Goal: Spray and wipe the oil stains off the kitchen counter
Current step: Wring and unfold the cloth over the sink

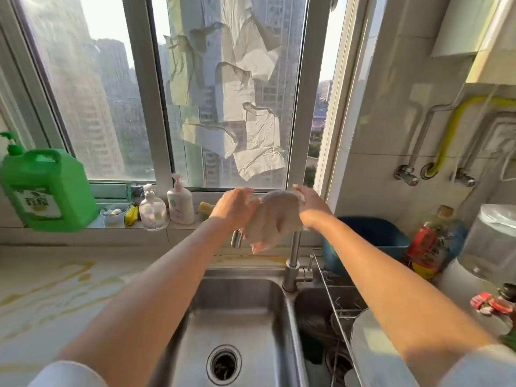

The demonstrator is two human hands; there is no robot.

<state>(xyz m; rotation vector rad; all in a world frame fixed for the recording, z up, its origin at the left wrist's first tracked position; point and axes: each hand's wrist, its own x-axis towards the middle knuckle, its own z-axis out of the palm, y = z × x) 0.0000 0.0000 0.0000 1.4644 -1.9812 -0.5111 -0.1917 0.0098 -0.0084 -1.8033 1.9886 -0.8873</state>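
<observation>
A pale cloth is held by its two upper ends. One end is enclosed by the curled fingers of the left hand, the other is pinched by the right hand, and the rest hangs slack between them. Just beneath the hands stands the tap; whether the cloth rests on its neck cannot be told. Below the hands lies the sink. Down and to the left of the left hand, yellow oil stains are spread over the pale surface, apparently unwiped. The cloth is judged to be in preparation, with wiping not yet begun. Next, it must be carried leftward to the stains, and a sprayer found; none can be identified with certainty.
</observation>
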